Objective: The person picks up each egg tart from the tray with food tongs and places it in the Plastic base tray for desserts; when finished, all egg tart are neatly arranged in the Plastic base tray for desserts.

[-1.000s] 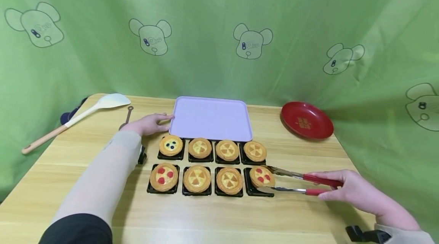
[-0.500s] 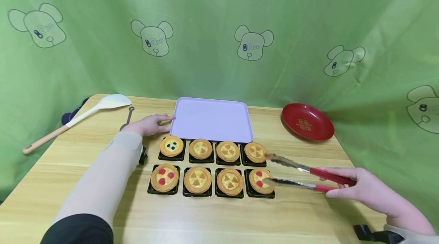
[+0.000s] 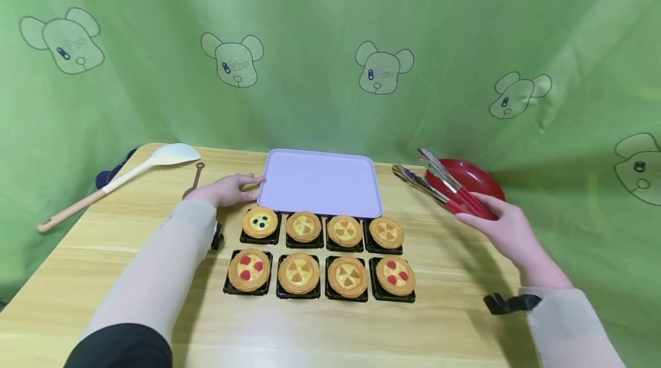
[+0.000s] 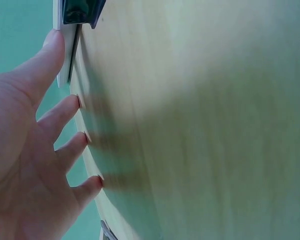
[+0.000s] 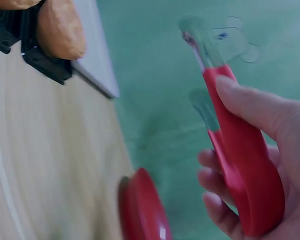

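My right hand (image 3: 501, 227) grips red-handled metal tongs (image 3: 467, 201), thumb on one handle and fingers on the other in the right wrist view. Raised in front of the red plate (image 3: 490, 181), the tongs have their arms apart with nothing between the tips. At the left edge of the purple tray (image 3: 322, 184), my left hand (image 3: 224, 190) rests with its fingers spread, fingertips at the table and thumb against the tray's side. Two rows of egg tarts (image 3: 347, 277) on small black trays (image 3: 393, 294) lie in front of the purple tray; some bear red berries, one dark berries.
A white spatula (image 3: 129, 175) with a wooden handle lies at the table's left edge. Behind my left wrist is a thin brown utensil (image 3: 198, 171). A green curtain (image 3: 310, 69) hangs along the back and sides of the table.
My right hand has drawn the tongs away from the front right tart, which stays on its black tray, and lifted them up and back toward the red plate. The left hand stays put.
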### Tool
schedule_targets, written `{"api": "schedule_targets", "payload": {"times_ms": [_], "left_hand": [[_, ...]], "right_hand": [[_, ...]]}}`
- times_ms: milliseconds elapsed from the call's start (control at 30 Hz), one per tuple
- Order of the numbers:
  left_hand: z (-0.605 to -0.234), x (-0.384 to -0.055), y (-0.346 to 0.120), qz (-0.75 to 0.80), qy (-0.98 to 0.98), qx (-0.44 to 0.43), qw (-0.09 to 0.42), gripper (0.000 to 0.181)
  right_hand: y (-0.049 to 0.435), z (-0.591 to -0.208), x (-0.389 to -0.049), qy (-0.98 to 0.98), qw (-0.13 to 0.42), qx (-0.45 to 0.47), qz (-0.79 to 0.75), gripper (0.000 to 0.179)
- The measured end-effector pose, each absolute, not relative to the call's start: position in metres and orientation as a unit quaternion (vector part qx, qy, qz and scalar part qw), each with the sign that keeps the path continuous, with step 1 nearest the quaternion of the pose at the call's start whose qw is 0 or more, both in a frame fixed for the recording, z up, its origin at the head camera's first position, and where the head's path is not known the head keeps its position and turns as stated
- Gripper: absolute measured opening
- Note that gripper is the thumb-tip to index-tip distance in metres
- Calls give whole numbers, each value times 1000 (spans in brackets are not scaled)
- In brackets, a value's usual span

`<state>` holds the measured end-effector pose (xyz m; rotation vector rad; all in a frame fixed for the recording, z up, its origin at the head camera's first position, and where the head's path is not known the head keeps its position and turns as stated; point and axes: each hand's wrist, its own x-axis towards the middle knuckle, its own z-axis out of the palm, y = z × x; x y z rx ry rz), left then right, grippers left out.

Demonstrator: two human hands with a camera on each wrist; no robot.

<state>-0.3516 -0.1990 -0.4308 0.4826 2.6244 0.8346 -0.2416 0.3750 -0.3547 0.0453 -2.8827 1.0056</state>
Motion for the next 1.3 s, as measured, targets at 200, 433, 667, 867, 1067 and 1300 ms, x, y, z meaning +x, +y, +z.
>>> {"api": "schedule_targets", "payload": {"times_ms": [200,433,667,867,1067,1300], "left_hand": [[-432,-354,-196,294,924,173,171,63],[-433,-356,-196,290,924,179,173,63],[-434,-359,-200,291,924,176,176,63],[-435,-359,-203,292,923,184,173,63],[-436,-360,-202,296,921,190,171,63],[-438,-360,-200,295,920,193,174,62]], "right_hand": [[373,-383,-269,-944,59,6,326,76],[375,-409,-271,-947,37,5,318,77],[372,-417,-272,-950,40,11,311,73],[374,-424,-274,-954,25,-1,299,76],[377,-434,-277,-967,13,-8,256,79],[377,-434,-274,-969,13,-5,246,84]]}}
